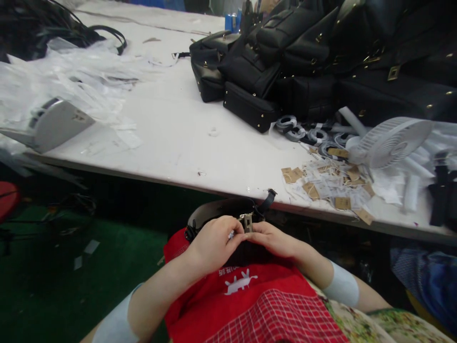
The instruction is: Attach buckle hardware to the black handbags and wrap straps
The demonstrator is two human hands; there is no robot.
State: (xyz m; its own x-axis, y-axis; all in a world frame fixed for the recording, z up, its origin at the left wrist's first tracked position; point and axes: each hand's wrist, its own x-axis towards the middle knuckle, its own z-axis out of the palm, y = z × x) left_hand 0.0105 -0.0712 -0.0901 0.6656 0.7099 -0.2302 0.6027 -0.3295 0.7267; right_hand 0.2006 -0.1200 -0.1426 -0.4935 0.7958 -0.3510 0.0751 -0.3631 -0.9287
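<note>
A black handbag [210,209] rests on my lap against the table edge, over a red apron [264,281]. At its front a gold-coloured metal clasp [248,222] shows between my hands. My left hand [214,238] is closed in a pinch beside the clasp, with a small whitish bit [231,234] showing at the fingers; its kind is unclear. From the other side, my right hand [274,239] grips the lower edge of the clasp between its fingertips. A short dark strap [267,200] sticks up from the bag. The lower part of the bag is hidden behind my hands.
Many black handbags [250,71] are piled on the white table [167,124]. To the right lie paper tags [342,203], coiled straps [294,131] and a small white fan [392,143]. Clear plastic wrapping [82,76] and a grey-white holder [62,125] occupy the left.
</note>
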